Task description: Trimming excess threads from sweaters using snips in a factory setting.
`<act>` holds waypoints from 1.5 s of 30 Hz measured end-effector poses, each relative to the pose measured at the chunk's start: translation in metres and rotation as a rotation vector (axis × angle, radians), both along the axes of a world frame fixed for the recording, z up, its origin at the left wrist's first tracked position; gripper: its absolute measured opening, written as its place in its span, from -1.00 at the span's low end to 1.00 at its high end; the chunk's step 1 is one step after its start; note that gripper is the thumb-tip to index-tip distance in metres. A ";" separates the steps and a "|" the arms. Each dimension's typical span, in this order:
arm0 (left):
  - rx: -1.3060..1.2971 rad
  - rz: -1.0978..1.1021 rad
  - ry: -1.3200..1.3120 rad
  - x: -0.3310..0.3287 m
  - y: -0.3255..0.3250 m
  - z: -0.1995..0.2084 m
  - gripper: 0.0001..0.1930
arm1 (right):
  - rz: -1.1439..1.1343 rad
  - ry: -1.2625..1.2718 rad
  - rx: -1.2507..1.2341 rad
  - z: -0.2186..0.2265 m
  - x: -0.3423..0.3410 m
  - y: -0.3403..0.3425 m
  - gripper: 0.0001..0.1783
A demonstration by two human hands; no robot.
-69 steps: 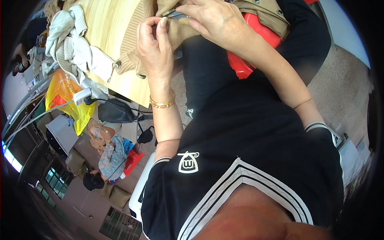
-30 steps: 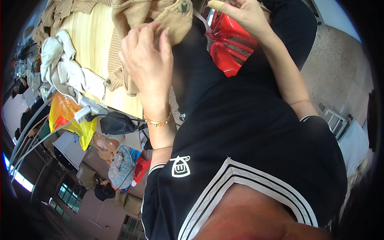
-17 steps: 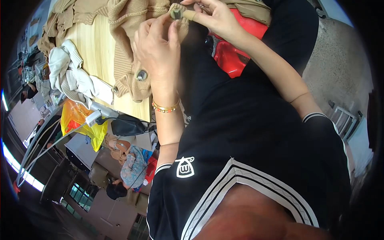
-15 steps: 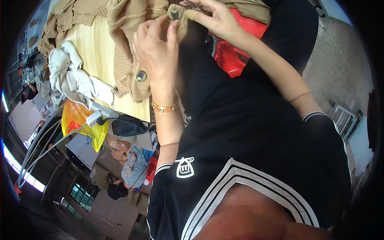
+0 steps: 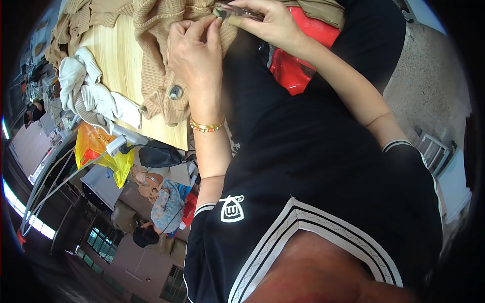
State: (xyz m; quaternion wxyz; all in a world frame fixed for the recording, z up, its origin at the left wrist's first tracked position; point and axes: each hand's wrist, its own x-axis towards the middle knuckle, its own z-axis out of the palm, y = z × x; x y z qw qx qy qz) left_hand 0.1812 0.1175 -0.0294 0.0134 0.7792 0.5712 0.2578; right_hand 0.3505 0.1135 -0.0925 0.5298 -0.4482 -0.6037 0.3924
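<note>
A tan knitted cardigan (image 5: pixel 156 55) lies over the table's edge and up to my hands. My left hand (image 5: pixel 194 55) is closed, its thumb and fingertips pinching the knit at a round dark button (image 5: pixel 221 12) near the top of the view. Between the fingers of my right hand (image 5: pixel 275 28) is a pair of small dark thread snips (image 5: pixel 243 12), with its tip close to that button. The thumb of this hand has a tan wrapping on it. A second large button (image 5: pixel 175 92) shows on the cardigan beside my left wrist.
White knitwear (image 5: pixel 83 91) rests on the pale wooden table (image 5: pixel 117 55) at left, with more tan knits (image 5: pixel 106 12) behind. Below the table edge hang a yellow plastic bag (image 5: pixel 121 169) and cables. A red glossy thing (image 5: pixel 293 73) is by my legs. Another person (image 5: pixel 166 209) sits lower left.
The snips in my right hand have come leftward to the button, now partly covering it. My left hand keeps its pinch, and the whole view has shifted slightly.
</note>
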 end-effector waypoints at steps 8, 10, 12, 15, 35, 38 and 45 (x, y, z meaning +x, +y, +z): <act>0.158 -0.117 -0.146 -0.014 -0.008 -0.019 -0.89 | 0.179 0.650 -0.338 -0.012 -0.003 0.002 -0.71; 0.147 -0.131 -0.162 -0.015 -0.013 -0.015 -0.89 | 0.190 0.658 -0.362 -0.006 0.000 0.001 -0.71; 0.137 -0.146 -0.179 -0.013 -0.018 -0.006 -0.90 | 0.182 0.615 -0.356 0.000 0.003 -0.001 -0.72; 0.030 -0.144 -0.344 -0.014 -0.025 0.005 -0.91 | 0.199 0.577 -0.309 0.004 0.003 -0.002 -0.73; -0.037 -0.290 -0.425 -0.018 -0.028 0.002 -0.94 | 0.247 0.514 -0.441 0.027 0.007 0.004 -0.82; -0.001 -0.308 -0.333 -0.019 -0.030 -0.004 -0.93 | 0.232 0.407 -0.463 0.025 0.006 0.004 -0.81; 0.015 -0.290 -0.348 -0.015 -0.028 -0.008 -0.92 | 0.227 0.348 -0.509 0.020 0.011 0.004 -0.78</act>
